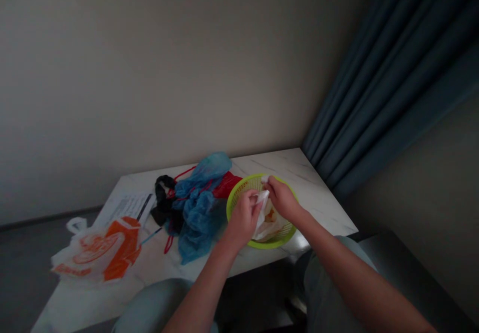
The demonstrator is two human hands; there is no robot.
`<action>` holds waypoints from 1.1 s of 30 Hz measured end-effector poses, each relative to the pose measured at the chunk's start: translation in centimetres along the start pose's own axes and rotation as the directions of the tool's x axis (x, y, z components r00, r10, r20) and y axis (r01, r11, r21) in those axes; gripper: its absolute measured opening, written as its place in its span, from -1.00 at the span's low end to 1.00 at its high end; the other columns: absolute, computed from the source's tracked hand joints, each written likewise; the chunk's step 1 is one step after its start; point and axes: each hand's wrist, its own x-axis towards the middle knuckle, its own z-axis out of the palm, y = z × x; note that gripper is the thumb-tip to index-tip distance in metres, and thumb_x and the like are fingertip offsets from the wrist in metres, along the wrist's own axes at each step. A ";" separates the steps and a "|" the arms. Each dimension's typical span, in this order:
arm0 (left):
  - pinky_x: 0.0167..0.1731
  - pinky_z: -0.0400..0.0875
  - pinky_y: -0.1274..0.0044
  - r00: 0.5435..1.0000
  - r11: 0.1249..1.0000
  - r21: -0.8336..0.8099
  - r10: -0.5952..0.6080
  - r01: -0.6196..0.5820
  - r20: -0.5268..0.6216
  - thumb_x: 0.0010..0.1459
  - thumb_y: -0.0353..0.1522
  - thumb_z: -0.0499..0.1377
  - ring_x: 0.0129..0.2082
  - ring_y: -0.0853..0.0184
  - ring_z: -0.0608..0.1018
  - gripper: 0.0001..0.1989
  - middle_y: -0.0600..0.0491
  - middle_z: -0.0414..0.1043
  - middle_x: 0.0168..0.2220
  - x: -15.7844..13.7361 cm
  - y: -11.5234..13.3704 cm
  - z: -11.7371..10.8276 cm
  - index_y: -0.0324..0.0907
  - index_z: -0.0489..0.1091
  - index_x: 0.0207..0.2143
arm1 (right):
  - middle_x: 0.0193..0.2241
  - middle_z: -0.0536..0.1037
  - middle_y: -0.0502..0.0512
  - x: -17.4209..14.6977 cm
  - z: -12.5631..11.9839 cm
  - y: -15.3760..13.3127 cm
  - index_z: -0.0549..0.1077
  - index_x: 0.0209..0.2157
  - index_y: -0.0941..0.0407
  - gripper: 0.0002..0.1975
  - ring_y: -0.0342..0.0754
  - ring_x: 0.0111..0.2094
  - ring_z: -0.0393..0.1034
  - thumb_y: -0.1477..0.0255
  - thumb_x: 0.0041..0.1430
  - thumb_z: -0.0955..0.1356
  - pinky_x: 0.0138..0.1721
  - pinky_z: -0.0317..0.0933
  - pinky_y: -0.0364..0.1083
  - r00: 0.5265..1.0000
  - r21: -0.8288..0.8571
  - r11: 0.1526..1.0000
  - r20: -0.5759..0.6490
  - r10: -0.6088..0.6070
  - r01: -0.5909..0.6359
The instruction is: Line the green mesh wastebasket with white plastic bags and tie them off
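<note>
**Two hands pinch thin white plastic over a lime basket**

Just right of the frame's centre, below the middle, the left hand [245,218] and right hand [282,198] are close together but apart, fingers closed on a thin white plastic bag [266,223]. The bag hangs in the mouth of a lime-green basket [266,245], with orange patches showing on it. The basket stands on a pale, marble-patterned table [318,193].

Left of the basket, crowding its side, lies a heap of thin plastic: blue bags [198,218] in front, a red bag [226,186] tucked between them and the basket, and a black bag [162,201] on the left edge, with red drawstrings [168,245] trailing out. Farther left are a printed sheet [123,206], a thin blue stick [151,236] and, at lower left, a crumpled white-and-orange bag [97,250] overlapping the sheet. A plain wall [168,74] fills the upper frame; a dark blue curtain [377,93] drops from the upper right to the table's far right corner.

The hands and forearms cover part of the basket's rim and much of its inside, so its other contents cannot be made out. A white scrap shows at the right fingertips; whether it joins the piece at the left ones is unclear. The sheet's print is too blurred to read. The person's knees [157,300] are cut off at the bottom edge, and the space between them is too dark to tell much.
</note>
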 end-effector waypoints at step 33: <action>-0.17 0.43 0.42 0.985 0.993 -0.098 -0.078 0.063 -0.153 0.24 -0.24 0.17 -0.22 0.28 0.52 -0.68 0.00 0.46 -0.19 0.7 -0.9 0.6 -0.09 0.31 0.03 | -0.42 0.36 -0.01 -1.3 -0.6 -1.8 0.23 -0.33 0.04 -0.75 -0.07 -0.39 0.26 0.24 0.42 0.15 -0.33 0.12 -0.07 0.962 0.311 0.948 0.234 -0.143 0.066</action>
